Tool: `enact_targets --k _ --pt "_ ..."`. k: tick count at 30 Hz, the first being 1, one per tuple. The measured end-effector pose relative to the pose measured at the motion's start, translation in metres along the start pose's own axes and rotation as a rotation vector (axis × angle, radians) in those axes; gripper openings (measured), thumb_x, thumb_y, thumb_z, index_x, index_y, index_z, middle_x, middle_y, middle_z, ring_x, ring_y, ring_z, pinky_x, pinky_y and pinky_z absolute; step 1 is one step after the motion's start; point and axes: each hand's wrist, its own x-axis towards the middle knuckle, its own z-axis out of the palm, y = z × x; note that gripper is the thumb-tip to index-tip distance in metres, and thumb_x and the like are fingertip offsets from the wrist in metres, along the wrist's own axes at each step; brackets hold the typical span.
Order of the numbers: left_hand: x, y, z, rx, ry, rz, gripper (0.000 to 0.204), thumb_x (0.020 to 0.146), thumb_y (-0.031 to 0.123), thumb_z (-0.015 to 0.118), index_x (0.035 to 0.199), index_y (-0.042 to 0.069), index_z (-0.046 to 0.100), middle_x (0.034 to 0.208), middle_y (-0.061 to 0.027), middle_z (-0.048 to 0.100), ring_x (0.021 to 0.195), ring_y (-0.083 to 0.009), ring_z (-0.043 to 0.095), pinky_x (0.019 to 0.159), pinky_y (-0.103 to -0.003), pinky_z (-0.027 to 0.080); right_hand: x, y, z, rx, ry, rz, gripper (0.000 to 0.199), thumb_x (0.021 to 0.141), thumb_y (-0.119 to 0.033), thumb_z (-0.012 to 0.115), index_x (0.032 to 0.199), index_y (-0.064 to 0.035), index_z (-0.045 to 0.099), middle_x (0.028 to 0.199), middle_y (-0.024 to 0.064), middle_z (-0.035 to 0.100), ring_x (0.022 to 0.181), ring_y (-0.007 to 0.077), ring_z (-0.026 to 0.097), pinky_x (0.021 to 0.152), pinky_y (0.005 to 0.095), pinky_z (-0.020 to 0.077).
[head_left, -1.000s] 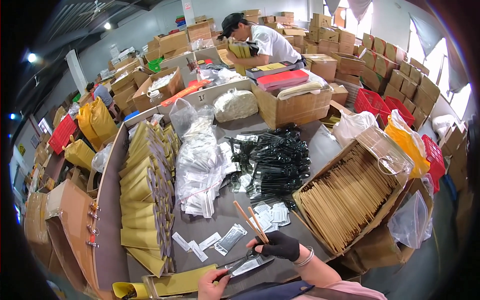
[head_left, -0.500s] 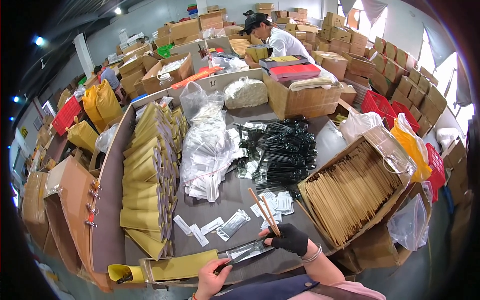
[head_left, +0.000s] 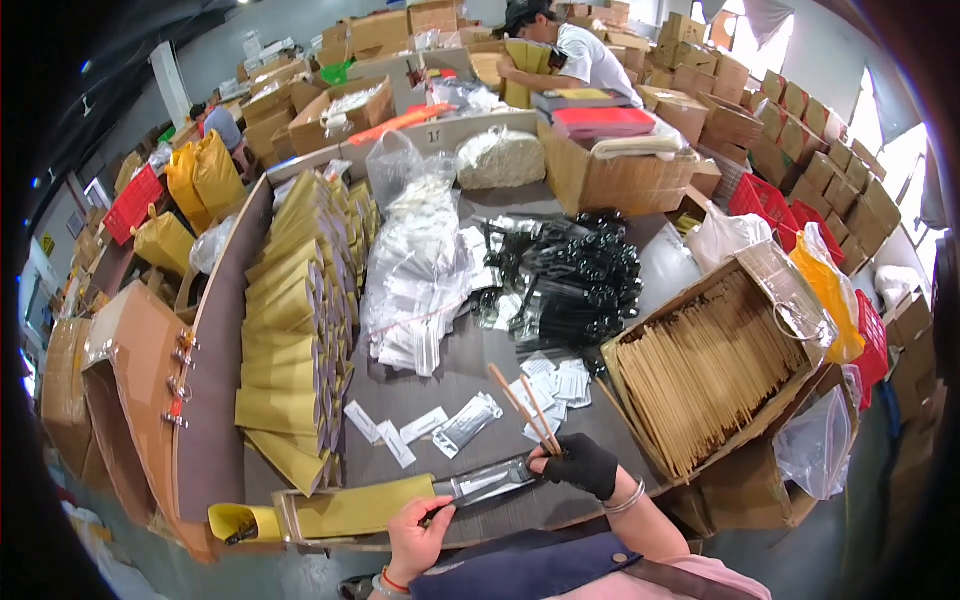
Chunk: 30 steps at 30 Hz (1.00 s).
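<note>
My left hand (head_left: 418, 532) pinches one end of a slim black spoon-like utensil (head_left: 480, 490) above the table's front edge. Its other end reaches my right hand (head_left: 582, 468), which wears a black fingerless glove. Two thin wooden sticks (head_left: 530, 412) rise from the closed fingers of that hand, spread slightly apart at the top. A gold paper sleeve (head_left: 365, 507) lies flat beside my left hand, with clear plastic near it. Just beyond my hands are white packets (head_left: 468, 424) and a heap of small printed packets (head_left: 560, 388).
Folded gold sleeves (head_left: 285, 370) stand in a row on the left. Farther back lie a bag of white packets (head_left: 415, 270) and a pile of black wrapped utensils (head_left: 570, 280). A carton of wooden sticks (head_left: 715, 370) sits right. Another person (head_left: 590, 65) works across the partition.
The view has tilted and shifted slightly. My hands keep hold of the utensil and the sticks; the person across has raised a gold sleeve.
</note>
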Motion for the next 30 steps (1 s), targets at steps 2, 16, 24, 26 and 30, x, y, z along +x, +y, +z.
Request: enact_targets --k 2,16,24,26,30 --pt "0.002 -0.011 0.002 -0.008 -0.005 0.005 0.012 0.086 0.003 0.067 0.097 -0.001 0.068 0.085 -0.0084 0.066 0.073 -0.0122 0.062 0.066 -0.026 0.049 0.006 0.001 0.002 0.026 0.015 -0.053 0.021 0.086 -0.02 0.071 0.096 -0.0013 0.069 0.081 0.0015 0.066 0.075 0.0078 0.059 0.068 0.0245 0.0474" --pt "-0.005 -0.036 0.033 0.519 -0.107 0.438 0.039 0.07 0.014 0.077 0.107 0.01 0.067 0.114 -0.0004 0.062 0.098 -0.0246 0.056 0.083 -0.038 0.044 0.011 0.034 -0.006 0.265 0.185 0.041 0.014 0.088 -0.011 0.066 0.096 0.0 0.063 0.067 -0.0024 0.053 0.053 0.0031 0.042 0.047 0.0199 0.029" --pt "0.001 -0.046 0.029 0.748 -0.261 0.373 0.051 0.069 0.02 0.076 0.117 0.013 0.062 0.126 0.0065 0.056 0.104 -0.0209 0.05 0.088 -0.037 0.037 0.032 0.033 0.012 -0.68 0.28 -0.006 0.022 0.085 -0.021 0.069 0.091 -0.0002 0.067 0.078 0.0118 0.069 0.071 0.0199 0.068 0.064 0.0329 0.05" --pt "0.0 -0.045 0.024 0.75 -0.26 0.371 0.049 0.07 0.02 0.076 0.116 0.013 0.063 0.125 0.0064 0.056 0.105 -0.0212 0.05 0.088 -0.038 0.037 0.032 0.052 -0.004 -0.699 0.398 -0.216 0.02 0.088 -0.021 0.066 0.091 -0.0006 0.065 0.075 0.0078 0.066 0.069 0.016 0.063 0.063 0.0311 0.0481" --pt "0.001 -0.045 0.017 0.762 -0.255 0.367 0.045 0.072 0.02 0.074 0.115 0.012 0.064 0.125 0.006 0.057 0.106 -0.0223 0.05 0.09 -0.04 0.037 0.017 0.044 -0.013 -0.19 0.754 -0.388 0.013 0.096 -0.017 0.056 0.098 -0.004 0.061 0.072 0.0002 0.054 0.065 0.0096 0.05 0.06 0.0272 0.0424"
